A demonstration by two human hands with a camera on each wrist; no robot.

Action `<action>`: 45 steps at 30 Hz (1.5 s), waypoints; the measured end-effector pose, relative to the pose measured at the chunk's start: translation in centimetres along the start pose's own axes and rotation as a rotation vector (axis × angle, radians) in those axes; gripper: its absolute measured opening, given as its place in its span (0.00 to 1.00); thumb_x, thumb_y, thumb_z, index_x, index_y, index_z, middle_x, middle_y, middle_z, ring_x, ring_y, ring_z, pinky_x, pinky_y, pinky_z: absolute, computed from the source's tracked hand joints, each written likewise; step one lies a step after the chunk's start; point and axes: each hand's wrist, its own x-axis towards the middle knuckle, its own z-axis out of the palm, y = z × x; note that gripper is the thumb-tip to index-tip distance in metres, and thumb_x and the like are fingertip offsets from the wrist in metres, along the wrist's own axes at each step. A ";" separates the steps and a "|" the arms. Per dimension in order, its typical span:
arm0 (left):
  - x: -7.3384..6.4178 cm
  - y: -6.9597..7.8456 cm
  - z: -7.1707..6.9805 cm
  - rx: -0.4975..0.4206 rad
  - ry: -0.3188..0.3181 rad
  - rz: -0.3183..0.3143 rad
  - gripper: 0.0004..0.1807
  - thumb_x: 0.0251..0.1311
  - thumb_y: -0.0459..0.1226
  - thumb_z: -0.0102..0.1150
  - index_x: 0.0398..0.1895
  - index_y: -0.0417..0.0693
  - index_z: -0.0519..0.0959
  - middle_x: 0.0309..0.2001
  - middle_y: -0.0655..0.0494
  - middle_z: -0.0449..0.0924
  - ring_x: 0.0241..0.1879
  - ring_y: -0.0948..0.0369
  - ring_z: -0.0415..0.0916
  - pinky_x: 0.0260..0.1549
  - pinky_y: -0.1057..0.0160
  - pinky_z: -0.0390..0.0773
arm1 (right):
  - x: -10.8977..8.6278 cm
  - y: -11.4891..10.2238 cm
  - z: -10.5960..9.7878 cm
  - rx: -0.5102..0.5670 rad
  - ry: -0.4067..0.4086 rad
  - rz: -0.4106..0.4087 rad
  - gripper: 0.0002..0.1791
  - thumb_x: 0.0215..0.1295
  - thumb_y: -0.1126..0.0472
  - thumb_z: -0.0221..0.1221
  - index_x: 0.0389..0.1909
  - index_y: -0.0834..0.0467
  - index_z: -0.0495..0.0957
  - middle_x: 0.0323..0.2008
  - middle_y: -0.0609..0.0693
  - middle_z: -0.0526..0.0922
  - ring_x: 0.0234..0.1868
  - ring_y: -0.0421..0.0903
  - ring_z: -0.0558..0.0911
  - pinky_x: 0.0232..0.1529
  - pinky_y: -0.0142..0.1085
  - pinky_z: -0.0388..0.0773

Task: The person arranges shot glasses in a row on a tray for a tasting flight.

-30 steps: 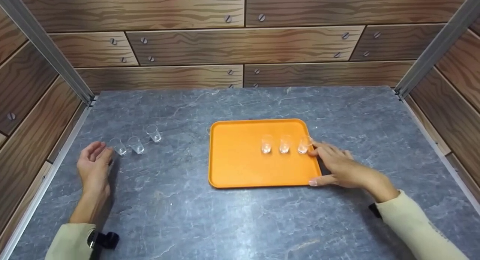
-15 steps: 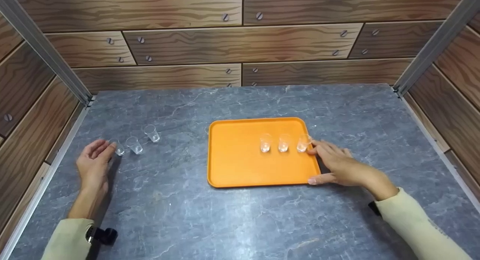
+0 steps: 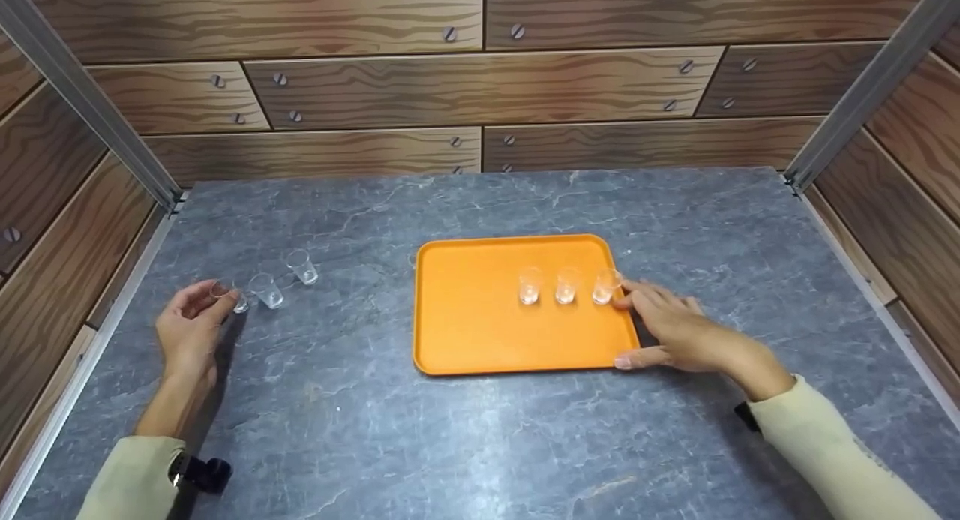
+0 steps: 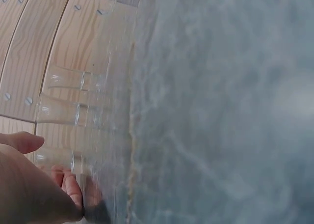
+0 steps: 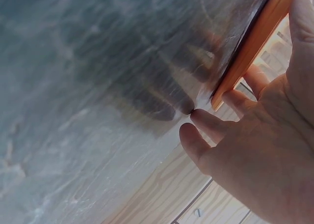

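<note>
In the head view my left hand point(image 3: 191, 321) is at the far left, thumb and curled fingers round the leftmost shot glass point(image 3: 240, 305), which stands upright on the table. In the left wrist view the fingertips point(image 4: 64, 177) lie against this clear glass, below the thumb. Beside it stand a second shot glass point(image 3: 267, 292) and, slightly farther back, a third shot glass point(image 3: 304, 268). My right hand point(image 3: 671, 329) rests spread at the right edge of the orange tray point(image 3: 480, 340), thumb by its near corner. Three more shot glasses point(image 3: 565, 289) stand in a row on the tray.
A grey marbled tabletop point(image 3: 360, 430) lies under everything. Wood-patterned panels point(image 3: 480, 88) close off the back and both sides, with metal posts point(image 3: 90, 100) at the corners. The rightmost glass point(image 3: 603, 289) on the tray stands close to my right fingers.
My left hand has moved slightly right, bringing its thumb and fingers from beside the leftmost glass to around it. The right hand, tray and glasses hold their places; the view shifts slightly.
</note>
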 end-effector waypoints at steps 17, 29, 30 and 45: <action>-1.3 0.4 -1.0 -0.050 0.072 0.022 0.13 0.63 0.22 0.72 0.47 0.37 0.82 0.33 0.61 0.84 0.35 0.66 0.80 0.33 0.75 0.82 | 0.1 0.1 -0.1 -0.001 -0.002 0.004 0.47 0.67 0.32 0.71 0.74 0.58 0.67 0.86 0.64 0.51 0.83 0.69 0.52 0.68 0.85 0.45; -2.7 0.8 -0.6 0.034 0.049 0.091 0.15 0.64 0.24 0.72 0.52 0.34 0.80 0.36 0.60 0.84 0.37 0.65 0.79 0.35 0.76 0.80 | 0.1 0.0 -0.1 -0.002 -0.008 0.005 0.48 0.67 0.32 0.71 0.75 0.58 0.67 0.86 0.64 0.50 0.83 0.70 0.51 0.68 0.86 0.42; -2.9 0.8 -0.5 0.038 0.047 0.100 0.15 0.64 0.24 0.72 0.52 0.34 0.80 0.37 0.60 0.84 0.38 0.64 0.79 0.35 0.76 0.80 | 0.1 0.0 -0.1 -0.001 -0.006 0.005 0.48 0.67 0.33 0.71 0.75 0.58 0.67 0.86 0.64 0.50 0.83 0.70 0.52 0.67 0.86 0.42; -5.1 1.4 0.8 0.060 0.020 0.191 0.13 0.62 0.23 0.74 0.48 0.33 0.83 0.36 0.60 0.85 0.36 0.64 0.80 0.33 0.77 0.79 | 0.2 0.0 0.0 -0.001 -0.022 0.017 0.49 0.67 0.32 0.71 0.75 0.58 0.66 0.86 0.64 0.49 0.83 0.70 0.51 0.69 0.83 0.46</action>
